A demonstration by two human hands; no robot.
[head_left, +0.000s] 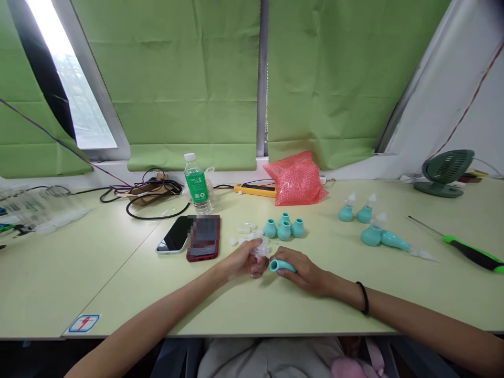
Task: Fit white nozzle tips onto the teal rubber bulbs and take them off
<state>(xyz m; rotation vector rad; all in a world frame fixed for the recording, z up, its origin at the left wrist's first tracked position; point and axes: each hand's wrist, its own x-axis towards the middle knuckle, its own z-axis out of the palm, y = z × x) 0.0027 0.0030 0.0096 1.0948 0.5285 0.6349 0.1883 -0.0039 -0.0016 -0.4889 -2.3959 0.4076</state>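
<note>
Over the table's front middle, my left hand is closed on a clear plastic nozzle piece. Just to its right, my right hand wraps round a teal rubber bulb, whose round opening faces left. The two hands are close together. Several teal bulbs stand with their openings up, beyond my right hand. Loose small clear plastic parts lie beyond my left hand. On the right are several bulbs fitted with clear tips; one bulb with a long tip lies on its side.
Two phones lie left of my hands, with a water bottle behind them. A red bubble-wrap bag, a yellow meter and cables line the back. At right are a screwdriver and a green fan.
</note>
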